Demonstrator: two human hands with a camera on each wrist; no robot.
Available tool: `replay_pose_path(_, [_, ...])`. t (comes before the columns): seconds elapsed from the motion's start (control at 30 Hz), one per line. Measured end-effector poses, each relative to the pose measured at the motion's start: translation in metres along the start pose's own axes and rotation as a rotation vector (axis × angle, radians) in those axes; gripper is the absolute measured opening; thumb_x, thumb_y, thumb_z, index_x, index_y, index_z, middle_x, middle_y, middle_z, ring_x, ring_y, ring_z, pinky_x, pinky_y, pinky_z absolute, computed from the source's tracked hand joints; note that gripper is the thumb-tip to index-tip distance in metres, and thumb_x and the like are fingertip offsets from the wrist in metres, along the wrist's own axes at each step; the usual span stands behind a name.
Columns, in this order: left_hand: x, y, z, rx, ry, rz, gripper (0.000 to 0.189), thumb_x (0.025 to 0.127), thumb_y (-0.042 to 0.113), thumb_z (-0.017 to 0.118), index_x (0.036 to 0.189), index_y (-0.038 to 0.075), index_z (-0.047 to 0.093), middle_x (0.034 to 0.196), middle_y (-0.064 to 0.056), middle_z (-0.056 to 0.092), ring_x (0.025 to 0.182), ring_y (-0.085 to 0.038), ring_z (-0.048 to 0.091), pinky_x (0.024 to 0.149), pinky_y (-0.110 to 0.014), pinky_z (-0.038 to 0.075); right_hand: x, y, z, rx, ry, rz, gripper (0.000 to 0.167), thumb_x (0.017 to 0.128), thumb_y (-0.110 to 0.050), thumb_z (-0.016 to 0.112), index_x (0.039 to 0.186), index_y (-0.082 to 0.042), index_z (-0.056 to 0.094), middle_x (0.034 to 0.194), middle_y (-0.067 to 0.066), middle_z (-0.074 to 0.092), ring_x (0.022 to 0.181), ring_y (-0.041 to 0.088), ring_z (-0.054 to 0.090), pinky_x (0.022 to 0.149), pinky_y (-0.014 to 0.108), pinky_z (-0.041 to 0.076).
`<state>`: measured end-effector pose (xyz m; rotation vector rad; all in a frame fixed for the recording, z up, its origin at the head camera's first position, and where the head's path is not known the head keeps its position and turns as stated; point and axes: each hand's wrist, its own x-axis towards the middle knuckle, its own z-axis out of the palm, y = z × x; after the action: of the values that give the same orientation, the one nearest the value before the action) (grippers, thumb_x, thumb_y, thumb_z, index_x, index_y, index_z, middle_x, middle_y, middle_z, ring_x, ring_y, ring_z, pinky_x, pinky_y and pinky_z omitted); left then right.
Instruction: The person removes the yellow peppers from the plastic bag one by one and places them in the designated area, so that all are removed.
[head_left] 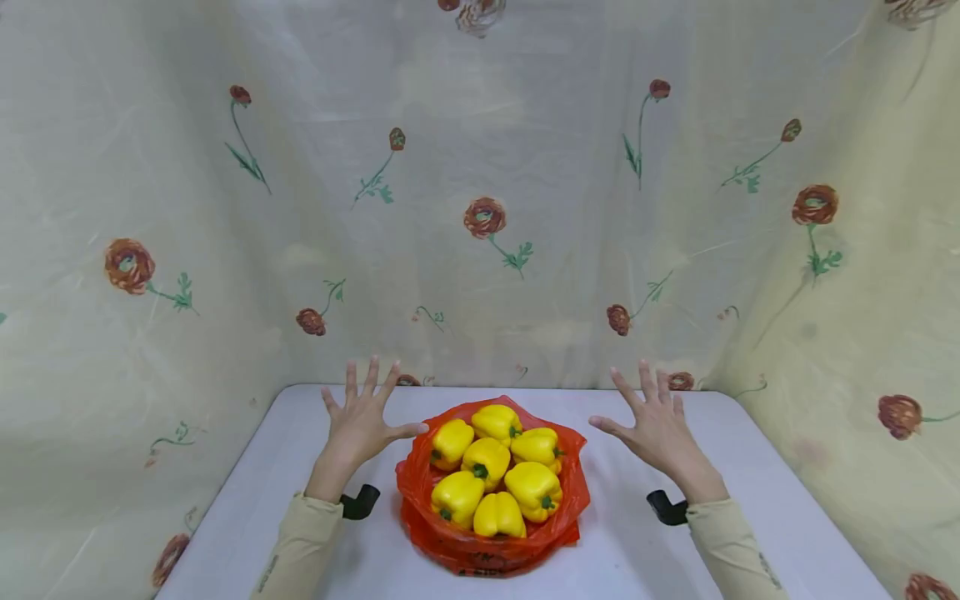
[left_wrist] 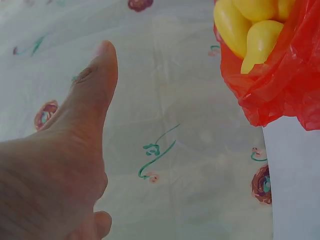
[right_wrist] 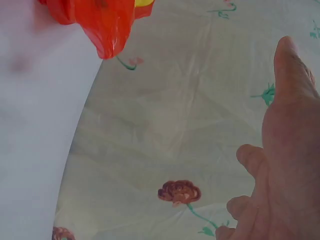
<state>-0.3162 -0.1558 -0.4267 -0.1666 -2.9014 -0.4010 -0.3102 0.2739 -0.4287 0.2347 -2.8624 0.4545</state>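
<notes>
Several yellow bell peppers (head_left: 486,460) with green stems lie in a red plastic bag (head_left: 491,554), its mouth spread wide and its rim rolled down. My left hand (head_left: 362,429) is held up to the left of the bag, fingers straight and spread, thumb pointing toward the rim. To the right of the bag, my right hand (head_left: 656,429) is raised likewise with its fingers apart. Both hands hold nothing. In the left wrist view the thumb (left_wrist: 97,80) stands apart from the red bag (left_wrist: 280,85). The right wrist view shows the bag's edge (right_wrist: 107,35) away from my right hand (right_wrist: 290,135).
The bag stands on a white table (head_left: 622,542) with rounded far corners. A pale curtain (head_left: 555,308) printed with red flowers hangs behind the table and along both sides. A black wrist mount (head_left: 362,502) sits at the left wrist, another (head_left: 666,507) at the right.
</notes>
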Motion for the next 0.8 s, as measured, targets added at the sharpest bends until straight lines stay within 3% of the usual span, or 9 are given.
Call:
replay_pose_path(0.2, [-0.004,0.004,-0.003,-0.011,0.001,0.050,0.108,0.073,0.069,0.066,0.156,0.024,0.013,0.163,-0.014,0.000,0.146,-0.046,-0.011,0.105,-0.078,-0.002,-0.002,-0.010,0.004,0.009,0.000,-0.015,0.101,0.079,-0.072,0.059,0.156,-0.021,0.018,0.161,0.022,-0.002,0.146,0.049,-0.001,0.106,0.075,0.015])
replay_pose_path(0.43, [-0.012,0.010,-0.005,-0.036,-0.007,0.111,0.107,0.073,0.068,0.066,0.156,0.024,0.013,0.163,-0.011,-0.002,0.147,-0.044,-0.010,0.105,-0.077,-0.002,-0.009,-0.025,0.014,0.074,0.022,-0.072,0.105,0.075,-0.067,0.068,0.154,-0.014,0.024,0.161,0.020,0.009,0.142,0.048,0.021,0.098,0.068,0.038])
replay_pose_path(0.6, [-0.018,0.011,-0.003,-0.001,-0.004,0.154,0.108,0.072,0.069,0.067,0.156,0.024,0.015,0.163,-0.010,0.001,0.148,-0.043,-0.006,0.108,-0.074,0.001,-0.014,-0.036,0.021,0.103,0.014,-0.078,0.112,0.072,-0.072,0.066,0.155,-0.012,0.020,0.160,0.021,0.015,0.139,0.048,0.028,0.095,0.064,0.043])
replay_pose_path(0.8, [-0.025,0.009,0.005,0.062,0.000,0.225,0.109,0.072,0.068,0.067,0.156,0.025,0.013,0.163,-0.009,0.005,0.149,-0.040,-0.001,0.112,-0.070,0.008,-0.023,-0.048,0.036,0.150,-0.001,-0.075,0.110,0.074,-0.066,0.070,0.153,-0.010,0.021,0.156,0.020,0.024,0.138,0.043,0.034,0.097,0.060,0.045])
